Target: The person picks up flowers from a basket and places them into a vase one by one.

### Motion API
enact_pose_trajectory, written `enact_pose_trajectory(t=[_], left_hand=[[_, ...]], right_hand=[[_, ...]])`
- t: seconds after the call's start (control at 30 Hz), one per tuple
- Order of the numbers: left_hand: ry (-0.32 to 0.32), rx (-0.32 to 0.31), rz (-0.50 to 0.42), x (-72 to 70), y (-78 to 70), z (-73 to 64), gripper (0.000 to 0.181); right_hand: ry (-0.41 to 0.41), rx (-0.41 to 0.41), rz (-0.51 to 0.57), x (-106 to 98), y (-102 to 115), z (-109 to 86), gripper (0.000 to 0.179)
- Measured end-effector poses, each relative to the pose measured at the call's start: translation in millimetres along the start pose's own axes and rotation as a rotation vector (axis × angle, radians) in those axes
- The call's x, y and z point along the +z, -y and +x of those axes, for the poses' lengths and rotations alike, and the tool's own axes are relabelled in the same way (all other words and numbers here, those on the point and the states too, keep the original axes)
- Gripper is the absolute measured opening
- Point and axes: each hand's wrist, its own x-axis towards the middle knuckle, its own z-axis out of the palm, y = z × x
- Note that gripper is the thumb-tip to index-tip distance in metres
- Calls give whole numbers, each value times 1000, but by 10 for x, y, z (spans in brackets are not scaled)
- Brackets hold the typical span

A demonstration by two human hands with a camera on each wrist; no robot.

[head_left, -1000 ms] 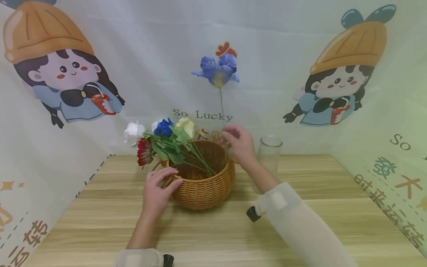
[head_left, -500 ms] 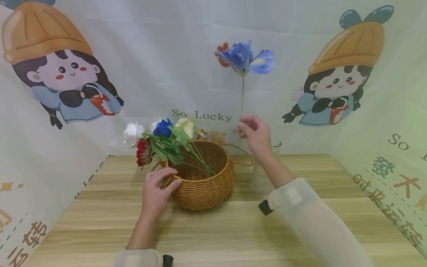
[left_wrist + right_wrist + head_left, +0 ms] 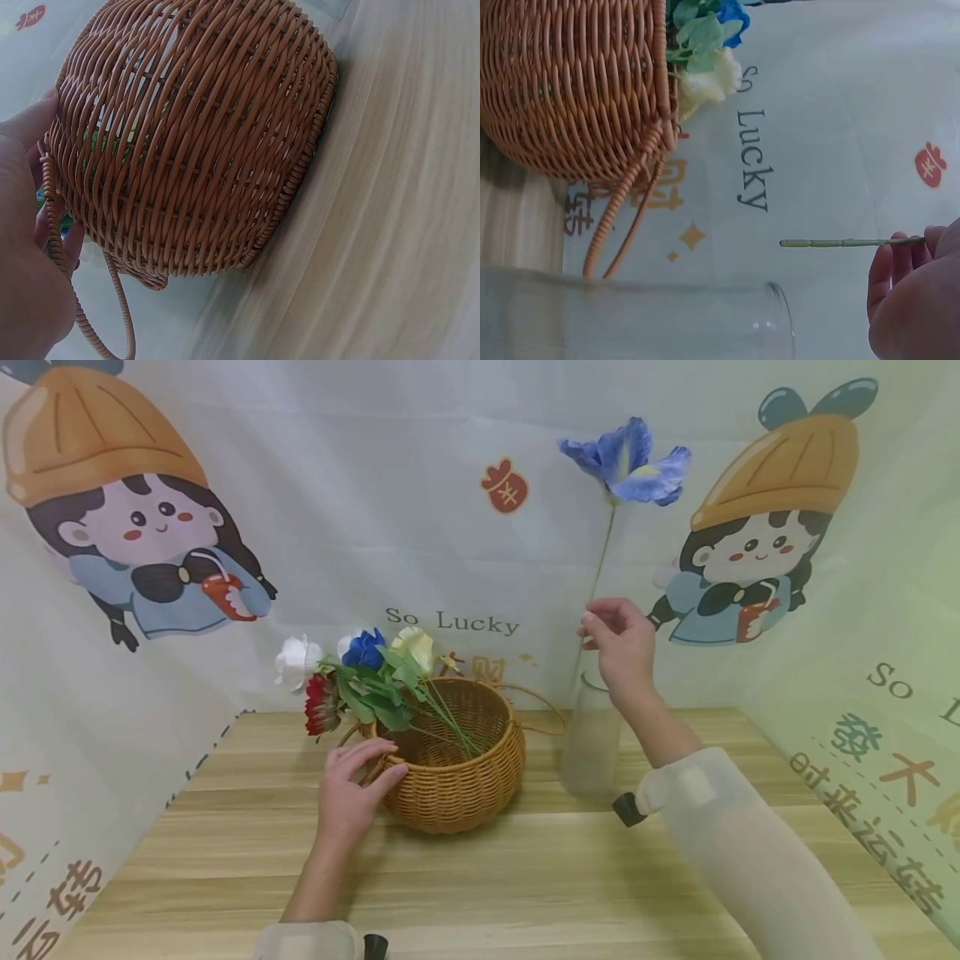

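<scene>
A blue artificial iris (image 3: 630, 464) stands up from my right hand (image 3: 626, 647), which pinches its thin stem between thumb and fingers. Below the pinch, the bare stem end (image 3: 810, 243) sticks out close to the mouth of a clear glass vase (image 3: 592, 756), apart from the glass in the right wrist view. My left hand (image 3: 348, 797) holds the left front rim of a brown wicker basket (image 3: 453, 797), thumb and fingers on either side. White (image 3: 297, 662), blue (image 3: 365, 649), pale yellow (image 3: 414, 647) and red (image 3: 322, 703) flowers lean leftward out of the basket.
Basket and vase stand on a wood-grain table (image 3: 480, 893), the vase to the basket's right. A loop handle (image 3: 551, 718) reaches from the basket toward the vase. A printed cloth backdrop (image 3: 375, 527) rises behind and at both sides.
My right hand has carried the iris right and upward, from the basket's right rim to above the vase. The left hand and the basket have stayed in place.
</scene>
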Motion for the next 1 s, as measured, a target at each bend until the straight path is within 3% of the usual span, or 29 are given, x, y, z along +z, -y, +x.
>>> enact_pose_trajectory(t=[0.4, 0.67, 1.0], left_hand=[[0, -7, -1, -4, 9, 3, 27], [-7, 4, 0, 7, 24, -3, 28], [-6, 7, -9, 13, 20, -4, 27]], right_hand=[[-81, 25, -69, -280, -23, 75, 18], [-42, 64, -219, -373, -224, -16, 23], [11, -42, -350, -436, -352, -166, 46]])
